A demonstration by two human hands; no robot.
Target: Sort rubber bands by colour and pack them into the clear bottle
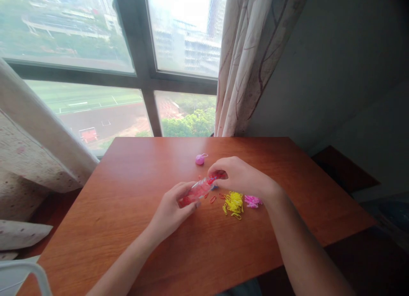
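On the reddish wooden table [143, 168] the left hand [171, 210] is curled around the lower end of a small clear bottle [200, 189], thumb and fingers closed on it. The bottle lies tilted, its base toward the person and its mouth pointing up and to the right. It looks filled for most of its length with red contents, apparently tiny elastic bands, though they are too small to make out one by one. The right hand [238, 176] is at the bottle's mouth with its fingertips pinched narrowly together. Something red shows between them, but I cannot tell whether they grip bands or the rim itself. A few loose red bands [213, 198] lie on the wood just beneath the bottle. Beside them, under the right wrist, is a heap of yellow bands [234, 202], and a smaller heap of pink bands [252, 201] lies just to its right. A small pink cap [200, 159] with a loop rests on its own farther back, apart from the hands. Behind the table are a window [140, 74] and a patterned curtain [252, 53].
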